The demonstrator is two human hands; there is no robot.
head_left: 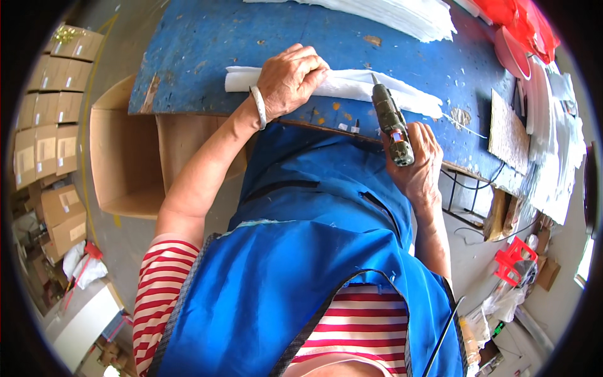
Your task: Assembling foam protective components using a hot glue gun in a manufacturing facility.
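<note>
**Glue gun poised over a folded white sheet at the blue counter**

Left hand point(290, 78) is flat on the folded white sheet point(352, 87), palm down, fingers spread, pinning it to the worn blue counter point(207, 44). No closed grip there, just pressure. One pale bangle point(259, 107) sits on that wrist. Right hand point(418, 163) has its grip wrapped tight around the glue gun point(391, 125), nozzle pointing up at the sheet's near edge, the tip just at the fold. The sheet lies along the counter's front edge, directly between the two hands.

Further back, one stack of white sheets point(402, 16) rests at the far edge of the counter. To the right, more white sheets point(556, 138) are piled beside red plastic bags point(521, 22) in the corner.

Off to the left, one large open brown carton point(125, 157) stands on the floor below the counter's edge. Beyond it, brown boxes point(53, 107) with pale square labels are stacked along the wall, at least eight of them visible. Lower right, one small red plastic stool point(512, 257) stands among the clutter.
</note>
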